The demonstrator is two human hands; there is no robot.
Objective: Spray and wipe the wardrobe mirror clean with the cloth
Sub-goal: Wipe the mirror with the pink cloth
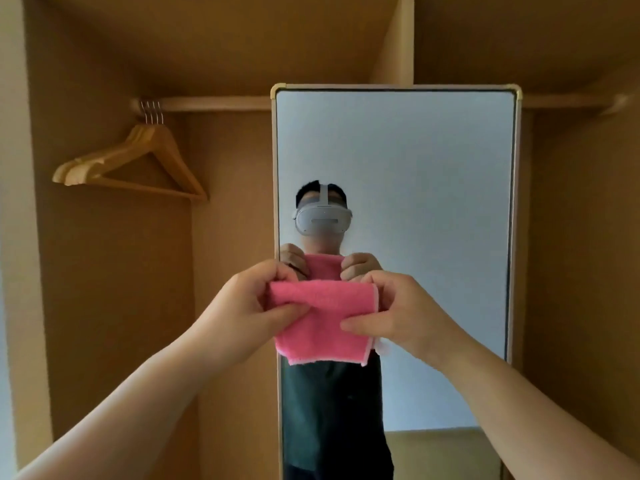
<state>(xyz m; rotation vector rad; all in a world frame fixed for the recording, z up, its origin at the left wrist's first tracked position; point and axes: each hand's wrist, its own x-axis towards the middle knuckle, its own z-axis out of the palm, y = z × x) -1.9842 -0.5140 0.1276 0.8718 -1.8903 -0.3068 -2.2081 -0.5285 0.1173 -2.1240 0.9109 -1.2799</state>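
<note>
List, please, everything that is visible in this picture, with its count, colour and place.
wardrobe: one, brown, all around
rail: one, light wood, across the top, behind the mirror
hangers: about four, light wood, on the rail at left
mirror: one, pale frame, right of centre
reflection: one, a person with a white headset and a dark top, in the mirror's left part
cloth: one, pink, in front of the mirror
left hand: pinches the cloth's left edge
right hand: pinches its right edge
</note>
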